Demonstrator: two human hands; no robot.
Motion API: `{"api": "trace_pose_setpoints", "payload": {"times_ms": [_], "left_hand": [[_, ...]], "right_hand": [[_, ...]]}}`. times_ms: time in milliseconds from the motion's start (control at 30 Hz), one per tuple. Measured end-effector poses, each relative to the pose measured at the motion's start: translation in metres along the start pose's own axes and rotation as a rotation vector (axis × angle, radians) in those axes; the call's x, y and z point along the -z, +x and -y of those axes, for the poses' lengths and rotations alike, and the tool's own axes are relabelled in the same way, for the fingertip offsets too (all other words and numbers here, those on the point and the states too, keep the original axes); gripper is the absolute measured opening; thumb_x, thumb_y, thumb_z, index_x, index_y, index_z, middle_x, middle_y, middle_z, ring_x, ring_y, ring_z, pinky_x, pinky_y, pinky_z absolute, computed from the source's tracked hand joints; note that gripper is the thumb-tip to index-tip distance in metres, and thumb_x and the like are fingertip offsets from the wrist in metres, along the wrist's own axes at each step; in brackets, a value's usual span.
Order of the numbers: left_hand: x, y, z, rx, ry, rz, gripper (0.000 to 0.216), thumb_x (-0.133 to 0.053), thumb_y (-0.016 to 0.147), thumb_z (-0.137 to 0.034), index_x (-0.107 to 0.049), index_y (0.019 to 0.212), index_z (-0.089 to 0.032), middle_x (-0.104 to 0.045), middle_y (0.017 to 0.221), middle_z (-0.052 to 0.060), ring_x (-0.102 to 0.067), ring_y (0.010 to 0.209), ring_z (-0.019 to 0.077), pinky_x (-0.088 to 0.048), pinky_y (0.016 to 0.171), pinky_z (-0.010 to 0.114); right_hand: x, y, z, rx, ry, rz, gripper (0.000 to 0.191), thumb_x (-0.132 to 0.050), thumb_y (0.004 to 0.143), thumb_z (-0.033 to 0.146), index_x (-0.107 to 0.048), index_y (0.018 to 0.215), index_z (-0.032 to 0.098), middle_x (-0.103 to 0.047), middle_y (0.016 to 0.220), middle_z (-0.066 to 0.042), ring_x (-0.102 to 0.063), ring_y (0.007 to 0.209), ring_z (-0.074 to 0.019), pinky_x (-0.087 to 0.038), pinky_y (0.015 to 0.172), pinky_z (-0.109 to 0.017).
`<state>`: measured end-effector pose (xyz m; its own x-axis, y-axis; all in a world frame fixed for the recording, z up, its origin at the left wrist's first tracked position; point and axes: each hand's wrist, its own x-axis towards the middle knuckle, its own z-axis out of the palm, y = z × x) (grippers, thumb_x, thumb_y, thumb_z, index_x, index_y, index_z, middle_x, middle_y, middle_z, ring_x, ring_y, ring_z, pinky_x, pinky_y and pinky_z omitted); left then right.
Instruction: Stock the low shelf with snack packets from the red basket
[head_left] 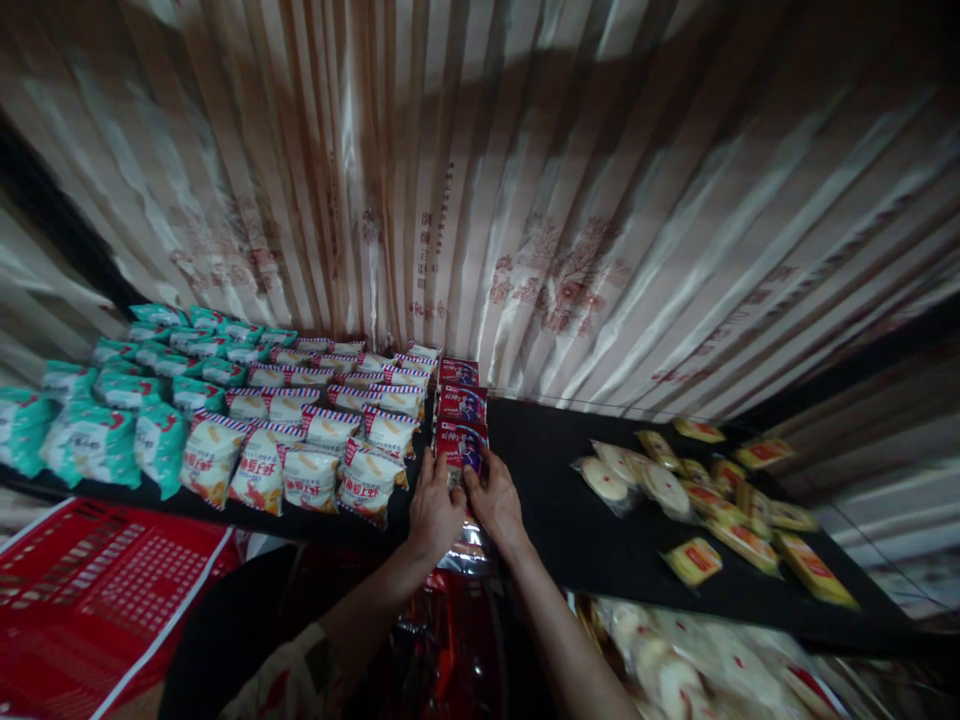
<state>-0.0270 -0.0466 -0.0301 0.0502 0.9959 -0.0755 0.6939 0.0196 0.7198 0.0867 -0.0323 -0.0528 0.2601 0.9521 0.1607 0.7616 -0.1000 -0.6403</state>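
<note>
A column of red and purple snack packets (460,407) runs from the curtain toward me on the black shelf. At its near end, my left hand (435,515) and my right hand (496,502) grip a red and purple packet (455,460) from both sides, thumbs on top and fingers curled at the edges. Below the wrists shows a shiny silver wrapper (469,550); I cannot tell whether it belongs to the same packet. Left of my hands stand rows of white snack bags (309,478) with striped tops.
Teal bags (94,440) fill the shelf's left end. On the right lie round white packaged pieces (606,478) and scattered yellow packets (739,540). A red basket (112,580) sits below left; a container of bagged white rounds (682,660) is below right. A pleated curtain (480,180) hangs behind.
</note>
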Motion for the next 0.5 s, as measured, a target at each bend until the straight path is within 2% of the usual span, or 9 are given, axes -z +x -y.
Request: {"api": "trace_pose_setpoints", "payload": {"times_ms": [233,367,500], "left_hand": [[0.002,-0.001,0.000,-0.020,-0.026,0.005,0.059,-0.047,0.081,-0.022,-0.035,0.138,-0.010,-0.021,0.151,0.011,-0.025,0.136,0.0222,-0.024,0.111,0.028],[0.004,-0.006,0.005,-0.079,-0.011,0.000,0.060,-0.047,0.083,-0.024,-0.033,0.139,-0.010,-0.018,0.151,0.014,-0.025,0.137,0.0242,-0.026,0.111,0.031],[0.006,-0.020,0.013,-0.115,-0.018,-0.019,0.058,-0.044,0.084,-0.022,-0.032,0.139,-0.013,-0.020,0.151,0.013,-0.026,0.136,0.0237,-0.029,0.109,0.034]], "right_hand": [[0.002,-0.003,0.001,0.023,-0.023,0.004,0.053,-0.043,0.082,0.034,-0.048,0.127,0.007,-0.054,0.125,-0.018,-0.051,0.116,-0.0254,-0.039,0.100,-0.039],[0.008,-0.015,0.006,0.039,-0.047,-0.095,0.052,-0.043,0.082,0.036,-0.050,0.126,0.008,-0.048,0.131,-0.019,-0.041,0.125,-0.0275,-0.035,0.103,-0.043],[0.014,-0.040,0.008,0.112,-0.039,-0.181,0.049,-0.039,0.085,0.038,-0.051,0.125,0.013,-0.045,0.135,-0.016,-0.040,0.125,-0.0255,-0.036,0.102,-0.044]]}}
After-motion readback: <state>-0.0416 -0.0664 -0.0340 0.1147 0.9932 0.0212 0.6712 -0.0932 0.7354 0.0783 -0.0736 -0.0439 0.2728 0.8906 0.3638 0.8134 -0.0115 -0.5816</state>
